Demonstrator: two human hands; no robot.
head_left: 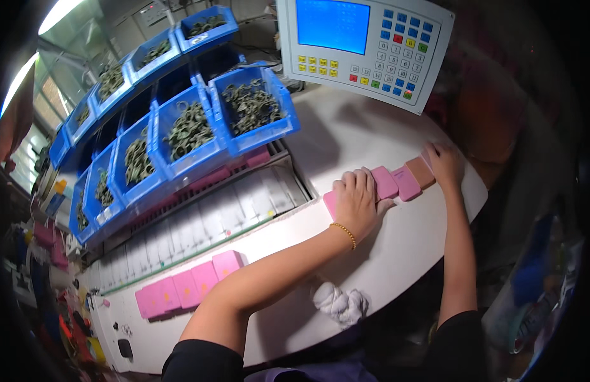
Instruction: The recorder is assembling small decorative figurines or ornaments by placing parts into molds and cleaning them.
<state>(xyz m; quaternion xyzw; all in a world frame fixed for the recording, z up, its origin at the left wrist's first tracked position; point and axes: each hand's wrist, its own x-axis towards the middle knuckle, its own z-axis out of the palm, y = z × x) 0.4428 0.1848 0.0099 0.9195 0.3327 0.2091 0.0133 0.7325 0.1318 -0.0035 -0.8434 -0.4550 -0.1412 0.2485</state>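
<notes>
A slanting row of thin pink blocks lies on the white table, with a brown block (420, 172) among them. My left hand (356, 202) is laid over the row's left end, its fingers at the far edge and the thumb at the near edge of a mostly covered pink block (330, 204). To its right, a pink block (385, 183) and another pink block (406, 184) overlap. At the right end, my right hand (446, 167) curls over a pink block (426, 156), mostly hidden by its fingers.
Blue bins (253, 108) filled with small dark curled pieces rise in tiers at the left. Below them is a rack of white slots (199, 245). More pink blocks (190, 284) lie in front, and a bunched white cloth (339, 303) near the edge. A control panel (365, 48) stands behind.
</notes>
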